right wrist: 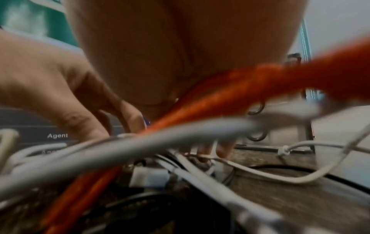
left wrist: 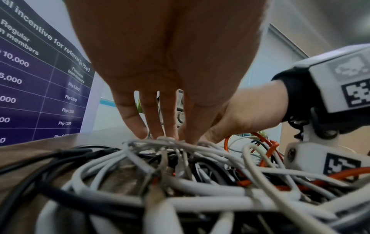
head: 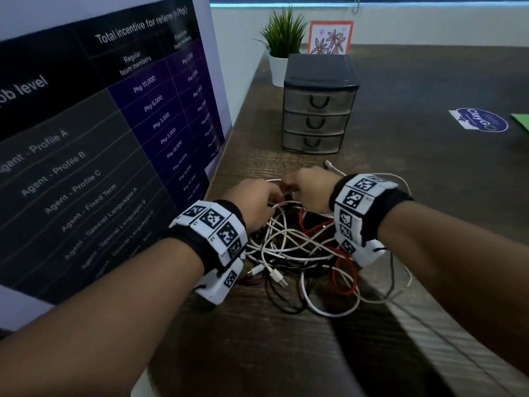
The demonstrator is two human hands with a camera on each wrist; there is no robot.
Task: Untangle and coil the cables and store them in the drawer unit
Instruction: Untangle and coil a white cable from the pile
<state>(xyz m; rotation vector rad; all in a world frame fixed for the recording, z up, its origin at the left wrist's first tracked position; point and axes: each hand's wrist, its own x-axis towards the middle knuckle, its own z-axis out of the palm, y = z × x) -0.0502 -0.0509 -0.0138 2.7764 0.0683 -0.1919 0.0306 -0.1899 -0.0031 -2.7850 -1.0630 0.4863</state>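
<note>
A tangle of white, black and red cables lies on the dark wood table. Both hands work at its far edge, close together. My left hand points its fingers down and pinches a knot of white cable. My right hand curls over the pile and pinches a thin white cable; the red cable runs under its palm. A white plug end lies past the right hand. The black drawer unit stands behind the pile with its three drawers closed.
A large printed poster board leans along the left side. A potted plant and a framed flower picture stand behind the drawer unit. A blue sticker and a green sheet lie at right. The table's edge runs near my right forearm.
</note>
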